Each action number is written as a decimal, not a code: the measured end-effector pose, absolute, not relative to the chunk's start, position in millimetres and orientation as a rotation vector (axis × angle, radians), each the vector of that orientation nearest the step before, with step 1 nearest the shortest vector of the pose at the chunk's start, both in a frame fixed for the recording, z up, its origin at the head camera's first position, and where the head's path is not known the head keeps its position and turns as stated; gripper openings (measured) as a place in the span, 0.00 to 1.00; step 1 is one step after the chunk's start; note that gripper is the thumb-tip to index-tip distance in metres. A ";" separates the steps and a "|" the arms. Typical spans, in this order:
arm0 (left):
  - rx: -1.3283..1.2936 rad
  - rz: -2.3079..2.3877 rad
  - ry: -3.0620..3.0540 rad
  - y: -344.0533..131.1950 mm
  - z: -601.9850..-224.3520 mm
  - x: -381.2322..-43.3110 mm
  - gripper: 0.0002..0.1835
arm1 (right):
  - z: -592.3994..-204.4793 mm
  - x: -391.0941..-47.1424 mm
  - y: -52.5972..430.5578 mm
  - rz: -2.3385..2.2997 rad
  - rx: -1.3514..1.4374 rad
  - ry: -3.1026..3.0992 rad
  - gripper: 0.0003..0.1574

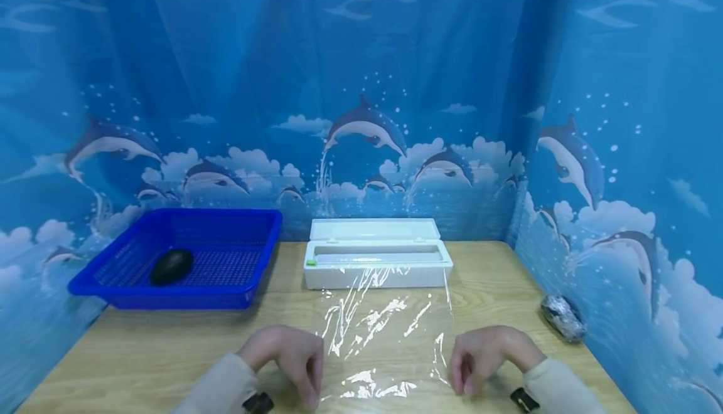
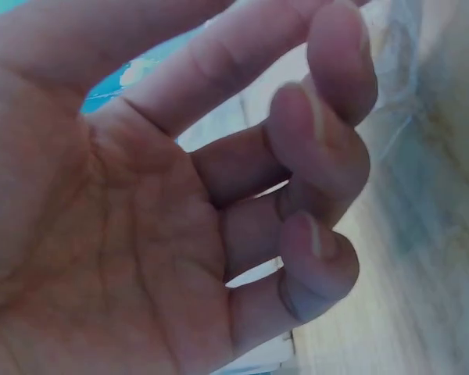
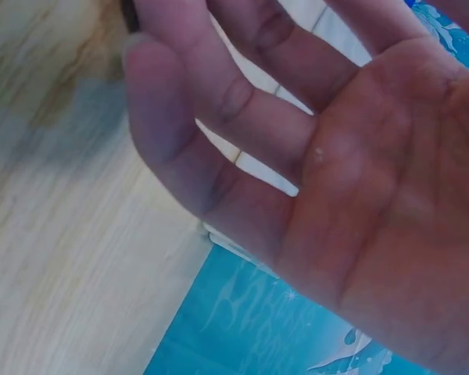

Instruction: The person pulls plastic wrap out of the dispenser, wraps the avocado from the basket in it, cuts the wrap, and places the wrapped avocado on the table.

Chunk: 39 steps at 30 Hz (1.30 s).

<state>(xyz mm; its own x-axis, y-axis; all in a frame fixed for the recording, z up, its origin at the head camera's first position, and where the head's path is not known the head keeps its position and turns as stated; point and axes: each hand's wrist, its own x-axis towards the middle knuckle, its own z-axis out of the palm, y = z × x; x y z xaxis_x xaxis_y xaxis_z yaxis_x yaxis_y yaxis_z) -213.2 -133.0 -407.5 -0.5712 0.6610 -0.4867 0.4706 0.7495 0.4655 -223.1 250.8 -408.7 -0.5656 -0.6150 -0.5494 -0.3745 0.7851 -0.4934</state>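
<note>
A sheet of clear plastic wrap (image 1: 375, 326) stretches from the white wrap box (image 1: 378, 277) toward the front of the table, its surface full of bright glints. At its near left corner my left hand (image 1: 296, 360) pinches the film. The near right corner is pinched by my right hand (image 1: 480, 357). In the left wrist view the fingers (image 2: 320, 156) are curled, with a bit of film by the fingertips. The right wrist view shows curled fingers (image 3: 219, 117); the pinch itself lies outside that view. The box's lid (image 1: 375, 229) stands open at the back.
A blue plastic basket (image 1: 248, 298) with a dark green oval object (image 1: 172, 266), perhaps an avocado, sits at the left. A shiny wrapped oval object (image 1: 563, 318) lies at the table's right edge. Dolphin-print curtains (image 1: 254, 88) enclose the wooden table (image 1: 169, 345).
</note>
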 end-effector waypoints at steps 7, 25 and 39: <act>0.974 0.478 2.304 -144.2 -401.9 -221.5 0.01 | -399.9 -230.9 253.3 -0.453 -0.887 2.147 0.11; 0.760 0.682 2.585 -196.2 -349.6 -245.7 0.10 | -368.8 -278.8 267.5 -0.796 -0.989 2.549 0.13; 0.615 0.605 2.865 -273.7 -314.2 -275.9 0.20 | -362.5 -310.4 263.7 -0.950 -0.531 2.778 0.19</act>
